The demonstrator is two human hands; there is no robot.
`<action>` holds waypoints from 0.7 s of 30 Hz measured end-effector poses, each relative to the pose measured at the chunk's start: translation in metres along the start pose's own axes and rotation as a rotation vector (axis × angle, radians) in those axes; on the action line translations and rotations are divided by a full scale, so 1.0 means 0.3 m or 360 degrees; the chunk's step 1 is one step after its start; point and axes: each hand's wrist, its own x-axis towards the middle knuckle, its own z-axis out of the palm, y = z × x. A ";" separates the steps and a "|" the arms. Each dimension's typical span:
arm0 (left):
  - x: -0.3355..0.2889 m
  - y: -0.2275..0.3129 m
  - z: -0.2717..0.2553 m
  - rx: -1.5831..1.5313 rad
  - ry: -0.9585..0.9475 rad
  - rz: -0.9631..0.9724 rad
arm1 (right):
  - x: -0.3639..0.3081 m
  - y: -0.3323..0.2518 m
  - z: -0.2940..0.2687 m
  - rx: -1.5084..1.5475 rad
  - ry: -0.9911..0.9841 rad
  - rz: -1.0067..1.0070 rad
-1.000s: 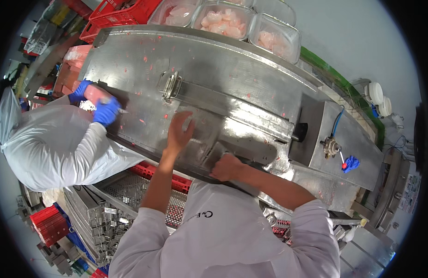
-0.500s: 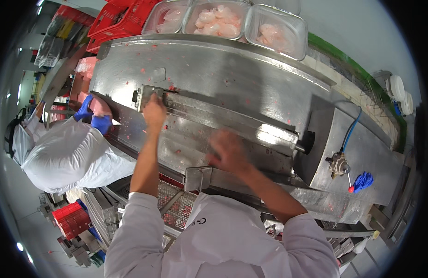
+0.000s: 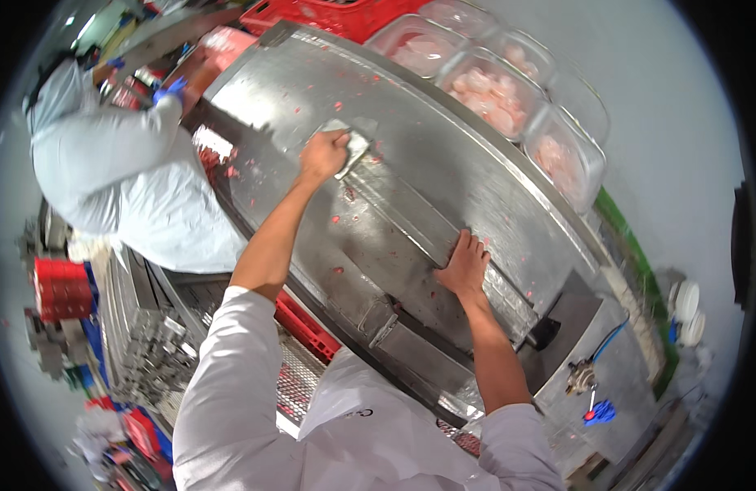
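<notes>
A long metal channel (image 3: 402,225) lies along the stainless steel table (image 3: 296,78), ending at a black plunger-like part (image 3: 545,334) on the right. My left hand (image 3: 321,157) is closed on the square metal end plate (image 3: 355,150) at the channel's far left end. Across the channel's middle-right lies my right hand (image 3: 466,266), fingers stretched out, thumb apart, palm down; nothing shows in it. A hinged metal flap (image 3: 431,360) sits at the table's near side. Small pink meat scraps (image 3: 339,106) are scattered over the steel.
Clear tubs of pale pink meat (image 3: 486,96) line the far right edge beside a red crate (image 3: 329,18). A valve with a red-knobbed lever (image 3: 591,413) and a blue glove (image 3: 600,412) sit right. A co-worker in white (image 3: 141,172) stands left.
My view has turned, so the table now slants down to the right. My right hand has moved from the near side onto the channel. My left hand stays at the end plate.
</notes>
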 end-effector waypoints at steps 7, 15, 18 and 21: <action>-0.125 -0.007 0.012 0.0226 0.0393 0.0225 | -0.019 -0.035 0.007 -0.0071 0.0038 -0.0040; -0.048 -0.045 -0.234 0.0579 0.0706 0.0431 | 0.052 -0.207 0.037 0.0137 0.0140 -0.0241; 0.056 0.023 -0.456 0.0640 0.0925 0.0628 | 0.124 -0.370 -0.049 0.0376 0.0316 -0.0283; -0.005 0.182 -0.681 0.0539 0.1121 0.0688 | 0.144 -0.408 -0.061 0.0630 0.0494 -0.0530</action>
